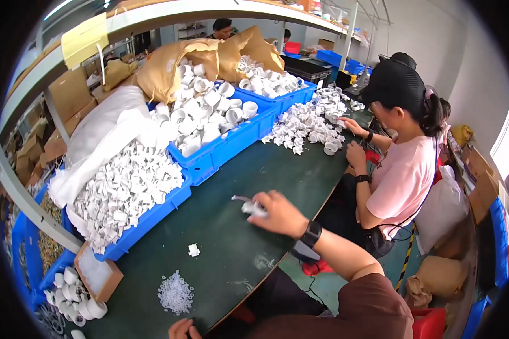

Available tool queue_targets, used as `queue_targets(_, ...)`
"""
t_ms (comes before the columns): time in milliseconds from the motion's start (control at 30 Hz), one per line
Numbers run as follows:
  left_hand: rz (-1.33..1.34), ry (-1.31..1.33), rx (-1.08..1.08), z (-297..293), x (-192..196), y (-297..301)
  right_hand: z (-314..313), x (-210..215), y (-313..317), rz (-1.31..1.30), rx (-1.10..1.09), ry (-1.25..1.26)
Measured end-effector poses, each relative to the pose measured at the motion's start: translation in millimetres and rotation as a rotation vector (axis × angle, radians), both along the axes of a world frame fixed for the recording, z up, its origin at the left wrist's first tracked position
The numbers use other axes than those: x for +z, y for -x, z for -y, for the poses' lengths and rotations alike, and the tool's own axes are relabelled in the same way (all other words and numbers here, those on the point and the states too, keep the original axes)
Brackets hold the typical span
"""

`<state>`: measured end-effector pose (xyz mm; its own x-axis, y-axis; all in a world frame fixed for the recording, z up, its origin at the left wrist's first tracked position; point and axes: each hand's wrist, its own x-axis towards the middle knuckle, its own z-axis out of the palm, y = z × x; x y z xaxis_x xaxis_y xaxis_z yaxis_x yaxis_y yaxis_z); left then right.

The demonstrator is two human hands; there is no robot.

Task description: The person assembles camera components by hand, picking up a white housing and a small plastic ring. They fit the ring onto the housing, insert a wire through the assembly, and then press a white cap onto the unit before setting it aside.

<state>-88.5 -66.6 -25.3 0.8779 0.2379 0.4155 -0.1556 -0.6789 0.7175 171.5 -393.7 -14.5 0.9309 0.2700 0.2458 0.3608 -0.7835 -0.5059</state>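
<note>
Over the green tabletop [232,220], my right hand [283,214] is closed around a small white plastic part [254,209], and a thin strip sticks out from it toward the left. Only part of my left hand [184,329] shows at the lower edge, by the table's near side. Its fingers are slightly bent and apart, with nothing visible in them. Just beyond it lies a pile of small translucent rings [176,292]. A single white plastic piece [194,250] rests on the table between that pile and the bins.
Blue bins [209,164] along the far left hold white plastic parts. White lamp-holder-like pieces [76,296] and a small cardboard box [99,274] stand at lower left. A heap of white parts [311,121] lies before a co-worker [404,152] on the right. A shelf beam [209,8] spans overhead.
</note>
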Motion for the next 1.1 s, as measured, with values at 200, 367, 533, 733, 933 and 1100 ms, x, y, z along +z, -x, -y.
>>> queue_targets(200,-0.02,0.086,-0.258,15.6,1.3,-7.6,-96.8,7.9,98.6,-0.227,0.676,-0.668)
queue_targets(367,-0.013,0.063,-0.177,26.1,-14.1,-4.1,-155.1,-19.1,148.8,-0.318,0.981,-0.633)
queue_targets(533,0.131,-0.12,0.234,20.5,-17.8,0.0,-174.2,-40.9,160.7,-0.359,1.008,-0.604)
queue_targets(733,0.035,-0.018,0.178,17.4,-23.8,1.8,-173.1,-47.9,152.9,-0.246,0.952,-0.495)
queue_targets(933,0.055,-0.109,0.117,5.5,-15.7,2.9,-174.2,-13.5,139.2,-0.497,0.92,-0.748)
queue_targets(1100,0.044,-0.149,0.067,3.6,-25.6,-4.8,-189.5,-15.9,142.2,-0.385,0.918,-0.883)
